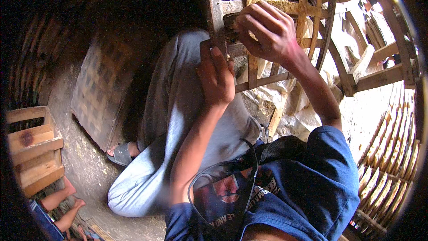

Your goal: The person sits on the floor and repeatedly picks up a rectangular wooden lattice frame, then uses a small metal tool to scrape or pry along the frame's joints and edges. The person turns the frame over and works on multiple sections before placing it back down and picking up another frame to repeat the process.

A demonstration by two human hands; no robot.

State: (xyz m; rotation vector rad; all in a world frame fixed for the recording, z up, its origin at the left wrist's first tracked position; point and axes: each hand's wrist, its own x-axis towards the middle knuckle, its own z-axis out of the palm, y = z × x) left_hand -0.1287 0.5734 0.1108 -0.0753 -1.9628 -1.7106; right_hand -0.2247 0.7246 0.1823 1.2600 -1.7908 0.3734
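Observation:
A wooden lattice frame (pixel 277 5) of crossed slats stands at the upper middle, beside my raised knee. My left hand (pixel 217 80) grips the lower end of its dark edge bar (pixel 215 11), with the thumb lying along the wood. Just right of that bar, my right hand (pixel 269 31) is closed, its fingers curled in front of the slats. A dark, rough piece shows by its fingertips; whether the fingers hold it I cannot tell. Yellowish crumbs or residue coat several slats.
Racks of rows of pale strips (pixel 388 138) stand at the right, near crumpled clear plastic (pixel 312 111). A woven panel (pixel 100 89) leans at the left. Below it lies a wooden crate (pixel 38 145), and another person's bare legs (pixel 67 205) show at the lower left.

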